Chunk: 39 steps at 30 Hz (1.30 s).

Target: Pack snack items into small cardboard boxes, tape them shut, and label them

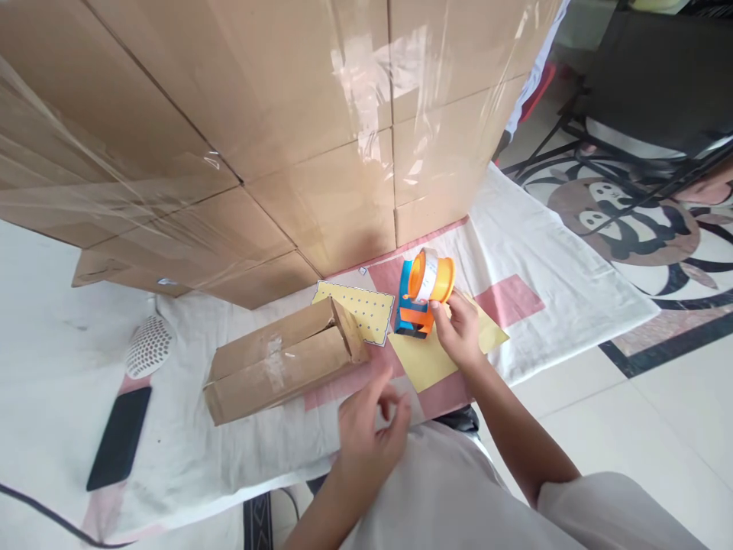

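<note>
My right hand [459, 330] is closed on the lower part of an orange and blue tape dispenser [413, 317]. A roll of tape with a pale band around its orange core [432, 276] sits in it. The dispenser is above a plain yellow sheet [427, 355], which it partly covers. Nearer to my body, my left hand [372, 424] holds nothing, its fingers half bent and its thumb apart from them. To its left lies a long brown cardboard box [280, 367]. A yellow dotted paper [363, 307] with a scalloped edge rests behind the box's right end.
Large cardboard boxes [321, 176] under clear wrap or tape rise at the back of the cloth-covered table [177, 428]. At left lie a black phone [119, 437] and a white perforated object [150, 347]. A dark chair [647, 84] stands on the floor at right.
</note>
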Available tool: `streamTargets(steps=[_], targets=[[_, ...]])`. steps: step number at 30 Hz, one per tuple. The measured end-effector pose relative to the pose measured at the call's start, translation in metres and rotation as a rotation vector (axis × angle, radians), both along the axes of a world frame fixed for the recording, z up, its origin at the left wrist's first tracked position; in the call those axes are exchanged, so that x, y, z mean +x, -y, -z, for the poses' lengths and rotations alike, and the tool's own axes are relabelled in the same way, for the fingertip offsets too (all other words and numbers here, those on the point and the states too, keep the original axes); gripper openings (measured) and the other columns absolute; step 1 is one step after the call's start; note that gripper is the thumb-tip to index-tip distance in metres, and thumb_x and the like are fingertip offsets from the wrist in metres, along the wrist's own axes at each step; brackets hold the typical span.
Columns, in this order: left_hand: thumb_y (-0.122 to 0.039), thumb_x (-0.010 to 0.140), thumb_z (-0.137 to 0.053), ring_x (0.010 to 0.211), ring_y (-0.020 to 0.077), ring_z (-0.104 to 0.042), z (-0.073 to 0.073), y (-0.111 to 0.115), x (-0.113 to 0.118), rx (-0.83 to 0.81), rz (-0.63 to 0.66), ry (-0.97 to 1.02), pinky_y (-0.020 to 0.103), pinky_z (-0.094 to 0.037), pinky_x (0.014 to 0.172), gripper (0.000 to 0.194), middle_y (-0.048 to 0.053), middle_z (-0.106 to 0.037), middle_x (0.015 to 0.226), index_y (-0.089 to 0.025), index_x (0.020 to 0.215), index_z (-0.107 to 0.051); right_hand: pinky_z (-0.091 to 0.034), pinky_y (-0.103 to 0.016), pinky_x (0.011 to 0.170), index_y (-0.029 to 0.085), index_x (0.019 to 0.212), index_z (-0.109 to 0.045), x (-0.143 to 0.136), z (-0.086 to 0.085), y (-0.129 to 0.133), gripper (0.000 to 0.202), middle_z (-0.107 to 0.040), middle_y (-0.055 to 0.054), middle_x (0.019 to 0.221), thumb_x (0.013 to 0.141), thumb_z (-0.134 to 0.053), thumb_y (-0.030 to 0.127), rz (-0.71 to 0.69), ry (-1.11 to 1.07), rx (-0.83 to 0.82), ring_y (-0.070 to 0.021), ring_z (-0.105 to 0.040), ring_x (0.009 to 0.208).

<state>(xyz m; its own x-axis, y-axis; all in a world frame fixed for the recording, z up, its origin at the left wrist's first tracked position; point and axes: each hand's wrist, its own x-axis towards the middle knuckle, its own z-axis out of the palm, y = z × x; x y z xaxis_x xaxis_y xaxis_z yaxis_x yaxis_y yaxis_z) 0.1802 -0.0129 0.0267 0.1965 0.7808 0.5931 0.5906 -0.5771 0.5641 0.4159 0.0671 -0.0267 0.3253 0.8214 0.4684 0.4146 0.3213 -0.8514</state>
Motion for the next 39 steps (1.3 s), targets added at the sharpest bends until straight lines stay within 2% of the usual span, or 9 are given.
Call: streamTargets(steps=[3,6,10,15,21,26,32,36,39], targets=[[-0.025,0.094,-0.067,0.055,0.0089,-0.051,0.010,-0.011,0.050,-0.546,0.087,0.256,0.020,-0.045,0.058,0.055,-0.009,-0.056,0.064,-0.023,0.148,-0.051,-0.042,-0.032,0.068,0.023,0.084,-0.058,-0.002,-0.007,0.014,0.017,-0.059,-0.001,0.081,0.101,-0.057,0.024,-0.025,0.084,0.102,-0.0170,-0.055,0.074],[-0.037,0.093,-0.068,0.056,0.0096,-0.044,0.019,-0.037,0.077,-0.797,0.090,0.359,0.023,-0.041,0.058,0.042,-0.008,-0.043,0.059,-0.021,0.132,-0.068,-0.043,-0.034,0.070,0.023,0.089,-0.058,0.006,-0.009,0.022,0.014,-0.059,-0.002,0.082,0.100,-0.055,0.016,-0.070,0.193,0.199,-0.0192,-0.056,0.078],[-0.041,0.088,-0.070,0.061,0.0117,-0.045,0.024,-0.064,0.088,-0.785,0.137,0.343,0.026,-0.041,0.061,0.024,-0.004,-0.043,0.065,-0.020,0.091,-0.081,-0.044,-0.037,0.073,0.024,0.084,-0.055,0.023,-0.003,0.017,0.016,-0.056,-0.003,0.078,0.099,-0.056,0.019,-0.079,0.277,0.159,-0.0223,-0.053,0.080],[-0.043,0.088,-0.070,0.113,0.0234,-0.063,0.023,-0.068,0.097,-0.782,0.144,0.397,0.032,-0.050,0.095,0.022,0.010,-0.068,0.115,-0.023,0.089,-0.079,-0.047,-0.045,0.084,0.026,0.087,-0.054,0.035,0.011,0.006,0.018,-0.058,-0.008,0.089,0.103,-0.048,0.033,0.045,0.206,0.027,-0.0282,-0.054,0.094],[-0.049,0.090,-0.066,0.074,0.0180,-0.071,0.032,-0.062,0.104,-1.017,0.214,0.471,0.029,-0.058,0.074,0.037,0.006,-0.073,0.078,-0.017,0.105,-0.073,-0.046,-0.042,0.079,0.026,0.083,-0.050,0.032,0.019,0.007,0.028,-0.056,-0.007,0.086,0.103,-0.046,0.044,0.154,0.074,-0.076,-0.0253,-0.053,0.084],[-0.055,0.080,-0.075,0.069,0.0206,-0.073,0.039,-0.053,0.100,-1.067,0.251,0.461,0.032,-0.061,0.071,0.052,0.004,-0.070,0.070,-0.013,0.110,-0.073,-0.045,-0.037,0.079,0.024,0.087,-0.053,0.034,0.016,0.005,0.030,-0.057,-0.004,0.088,0.104,-0.044,0.046,0.280,-0.062,-0.083,-0.0213,-0.054,0.082],[-0.067,0.076,-0.074,0.068,0.0208,-0.069,0.057,-0.050,0.090,-1.063,0.303,0.338,0.031,-0.059,0.068,0.051,0.008,-0.074,0.074,-0.016,0.082,-0.075,-0.041,-0.028,0.059,0.023,0.071,-0.051,0.032,0.019,0.005,0.045,-0.053,0.001,0.067,0.100,-0.047,0.057,0.243,-0.220,-0.064,-0.0156,-0.050,0.062],[-0.065,0.080,-0.069,0.063,0.0181,-0.063,0.053,-0.049,0.079,-0.978,0.354,0.278,0.027,-0.051,0.058,0.048,0.008,-0.074,0.076,-0.018,0.076,-0.071,-0.038,-0.028,0.056,0.023,0.070,-0.048,0.022,0.021,0.008,0.049,-0.048,0.003,0.065,0.097,-0.050,0.064,0.217,-0.312,-0.049,-0.0140,-0.044,0.059],[-0.060,0.085,-0.066,0.072,0.0208,-0.067,0.048,-0.048,0.073,-0.889,0.371,0.243,0.028,-0.052,0.066,0.042,0.007,-0.074,0.076,-0.019,0.075,-0.070,-0.037,-0.028,0.058,0.023,0.071,-0.049,0.017,0.020,0.008,0.049,-0.049,0.002,0.066,0.096,-0.051,0.065,0.201,-0.330,-0.023,-0.0141,-0.044,0.060]])
